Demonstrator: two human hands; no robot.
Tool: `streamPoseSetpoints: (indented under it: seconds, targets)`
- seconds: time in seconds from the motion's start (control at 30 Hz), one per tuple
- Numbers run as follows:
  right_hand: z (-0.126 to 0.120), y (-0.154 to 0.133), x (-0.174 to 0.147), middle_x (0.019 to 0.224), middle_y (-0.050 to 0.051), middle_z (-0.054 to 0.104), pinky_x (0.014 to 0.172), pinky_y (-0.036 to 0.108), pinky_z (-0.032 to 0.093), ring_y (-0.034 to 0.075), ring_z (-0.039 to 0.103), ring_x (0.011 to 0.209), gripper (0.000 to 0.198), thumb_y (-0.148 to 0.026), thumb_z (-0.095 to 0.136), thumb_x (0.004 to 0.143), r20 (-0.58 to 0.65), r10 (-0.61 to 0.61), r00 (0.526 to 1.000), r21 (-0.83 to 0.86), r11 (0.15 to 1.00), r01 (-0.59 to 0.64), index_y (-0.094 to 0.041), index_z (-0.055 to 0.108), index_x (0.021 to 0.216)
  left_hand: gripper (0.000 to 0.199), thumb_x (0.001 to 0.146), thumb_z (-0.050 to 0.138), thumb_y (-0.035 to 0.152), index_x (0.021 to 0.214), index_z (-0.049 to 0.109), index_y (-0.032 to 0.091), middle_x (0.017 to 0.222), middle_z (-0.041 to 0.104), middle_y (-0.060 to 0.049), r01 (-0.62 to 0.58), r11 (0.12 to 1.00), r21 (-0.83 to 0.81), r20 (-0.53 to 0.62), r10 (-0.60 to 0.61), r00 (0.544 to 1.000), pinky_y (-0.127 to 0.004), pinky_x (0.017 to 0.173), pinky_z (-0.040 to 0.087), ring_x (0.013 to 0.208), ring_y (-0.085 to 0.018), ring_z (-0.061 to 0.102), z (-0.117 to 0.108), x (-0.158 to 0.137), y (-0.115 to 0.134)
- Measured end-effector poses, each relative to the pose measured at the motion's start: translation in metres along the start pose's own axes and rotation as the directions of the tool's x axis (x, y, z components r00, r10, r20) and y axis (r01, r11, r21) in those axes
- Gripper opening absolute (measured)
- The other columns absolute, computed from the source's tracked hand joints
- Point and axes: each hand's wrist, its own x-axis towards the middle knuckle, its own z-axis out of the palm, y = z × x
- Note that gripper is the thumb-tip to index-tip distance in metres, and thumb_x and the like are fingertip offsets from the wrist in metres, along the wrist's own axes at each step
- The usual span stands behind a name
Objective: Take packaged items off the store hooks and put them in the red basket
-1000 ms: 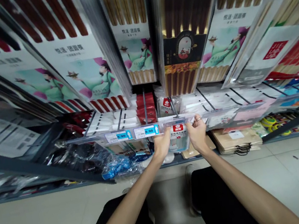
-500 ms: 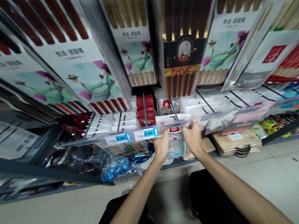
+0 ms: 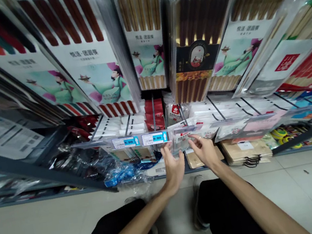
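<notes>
A clear packet of bendy straws (image 3: 181,141) with a white and red header hangs at the front of a hook rack. My left hand (image 3: 174,166) is just below and left of it, thumb and fingers apart, holding nothing. To the right of the packet is my right hand (image 3: 205,149), its forefinger and thumb slightly apart by the packet's edge; whether the fingertips touch it is hard to tell. Behind the packet hang a small white-and-red bag (image 3: 174,112) and red packets (image 3: 154,114).
Chopstick packs (image 3: 101,74) hang above, close to the hands. Price tags (image 3: 155,138) line the clear rail. Below are blue plastic-wrapped goods (image 3: 119,175) and brown paper bags (image 3: 247,149) on the bottom shelf. Dark shelf bars (image 3: 47,167) slope at the left.
Both hands have let go of the straw packet and moved slightly down and apart, fingers loosened. The packet now hangs tilted on the rack. The view has shifted slightly.
</notes>
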Motion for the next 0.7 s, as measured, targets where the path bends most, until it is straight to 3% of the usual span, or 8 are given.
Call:
streamPoseSetpoints:
  seconds: [0.13,0.23,0.3,0.4,0.57,0.7]
  targets:
    - [0.012,-0.002,0.003,0.07,-0.002,0.068,0.064,0.029,0.047,0.018,0.062,0.06,0.04,-0.039,0.055,0.095,0.056,0.066,0.996,-0.127,0.99,-0.058,-0.027,0.064,0.132,0.061,0.085,0.058,0.017,0.144,0.042,0.022,0.123,0.052,-0.01,0.013,0.999,0.038,0.068,-0.015,0.998,-0.039,0.1,0.05,0.111,-0.022,0.059,-0.001,-0.003,-0.002]
    - [0.019,-0.006,0.007,0.076,0.0,0.072,0.069,0.031,0.048,0.02,0.065,0.066,0.04,-0.038,0.054,0.095,0.07,0.093,0.993,-0.176,0.981,-0.08,-0.024,0.063,0.131,0.072,0.084,0.057,0.017,0.153,0.035,0.021,0.102,0.063,-0.004,0.084,0.996,0.007,0.249,-0.083,0.965,-0.031,0.081,0.054,0.081,-0.015,0.062,0.002,0.01,-0.008]
    - [0.024,-0.008,0.01,0.078,0.002,0.073,0.069,0.032,0.048,0.022,0.066,0.068,0.037,-0.038,0.054,0.094,0.069,0.111,0.991,-0.191,0.977,-0.096,-0.021,0.065,0.126,0.075,0.085,0.056,0.018,0.156,0.031,0.021,0.088,0.066,0.001,0.079,0.997,0.024,0.354,-0.082,0.932,-0.027,0.075,0.052,0.071,-0.014,0.061,0.005,0.02,-0.014]
    - [0.031,-0.008,0.014,0.079,0.007,0.074,0.072,0.035,0.05,0.025,0.068,0.071,0.034,-0.039,0.054,0.092,0.02,0.119,0.993,-0.168,0.979,-0.114,-0.018,0.067,0.115,0.075,0.086,0.055,0.02,0.157,0.032,0.02,0.084,0.07,0.001,0.026,0.994,0.109,0.373,-0.065,0.925,-0.028,0.078,0.052,0.075,-0.016,0.065,0.01,0.031,-0.019]
    - [0.042,-0.012,0.016,0.08,0.013,0.07,0.081,0.046,0.052,0.031,0.067,0.078,0.032,-0.042,0.057,0.087,-0.13,0.141,0.981,-0.161,0.974,-0.161,-0.013,0.066,0.099,0.072,0.089,0.054,0.024,0.158,0.032,0.018,0.09,0.075,-0.003,0.046,0.985,0.169,0.342,-0.102,0.934,-0.03,0.083,0.053,0.081,-0.021,0.069,0.014,0.038,-0.014]
    - [0.049,-0.014,0.021,0.104,0.021,0.065,0.094,0.051,0.05,0.033,0.061,0.101,0.04,-0.047,0.057,0.085,-0.226,0.022,0.974,-0.205,0.976,-0.07,-0.012,0.062,0.103,0.066,0.093,0.053,0.026,0.156,0.035,0.019,0.096,0.076,-0.006,0.055,0.986,0.156,0.36,-0.109,0.926,-0.032,0.087,0.053,0.086,-0.022,0.071,0.011,0.043,-0.004]
